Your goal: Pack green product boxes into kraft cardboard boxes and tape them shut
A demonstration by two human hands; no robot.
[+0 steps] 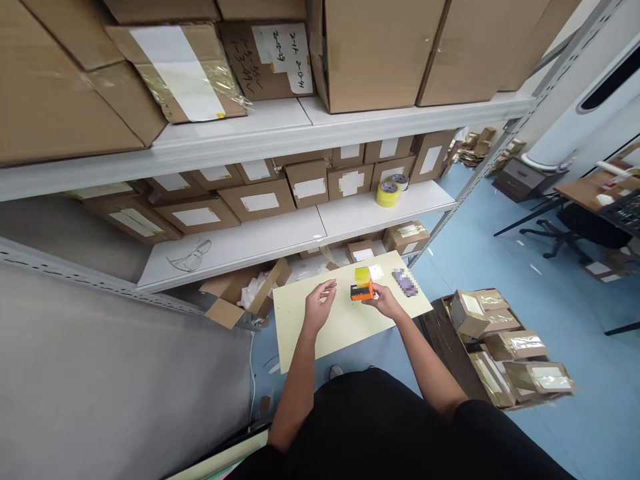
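My right hand (385, 301) grips an orange and black tape dispenser (361, 292) with a yellow roll of tape (362, 276) on it. The dispenser is over the pale yellow tabletop (300, 340). To its left, my left hand (319, 303) is above the same tabletop, fingers loosely bent and apart, holding nothing. Behind the dispenser lies a small white paper (376, 271). A blurred purple object (405, 283) rests near the table's right end; its kind is masked.
Metal shelving (240, 250) with many cardboard boxes stands ahead. Yellow tape rolls (387, 194) and a pair of glasses (191, 256) lie on its middle shelf. An opened carton (225, 310) is left of the table. Taped parcels (515, 347) fill a large box at right.
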